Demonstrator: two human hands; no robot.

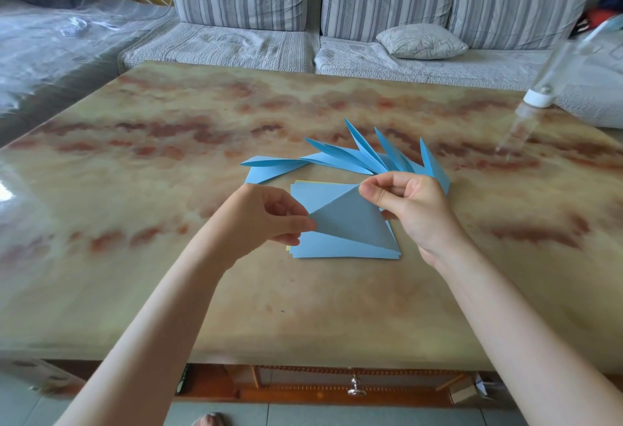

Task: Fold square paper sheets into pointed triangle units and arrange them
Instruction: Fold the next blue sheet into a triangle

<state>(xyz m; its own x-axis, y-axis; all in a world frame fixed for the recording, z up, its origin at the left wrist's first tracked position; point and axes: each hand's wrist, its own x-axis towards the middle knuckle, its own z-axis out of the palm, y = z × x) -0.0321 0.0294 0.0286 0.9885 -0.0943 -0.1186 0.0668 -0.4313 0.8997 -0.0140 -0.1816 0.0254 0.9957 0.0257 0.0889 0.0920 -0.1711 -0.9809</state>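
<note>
We are mid-fold: left hand [269, 218] and right hand [413, 206], grips narrow, each pinch a corner of the sheet [354, 221] over the stack [330, 250] on the counter [161, 196]. Next we likely align edges, then crease.

- One left hand [266, 220] and one right hand [414, 206] are pinching one blue sheet [350, 220].
- At least five pointed units [340, 156] are fanning out behind.
- One paper stack [337, 250] is lying underneath.
- One clear bottle [538, 98] is showing far right.

Your passing room: worktop [161, 196] left and near edge; blocking: paper stack [337, 251] centre, folded units [340, 156] behind, bottle [538, 98] far right
</note>
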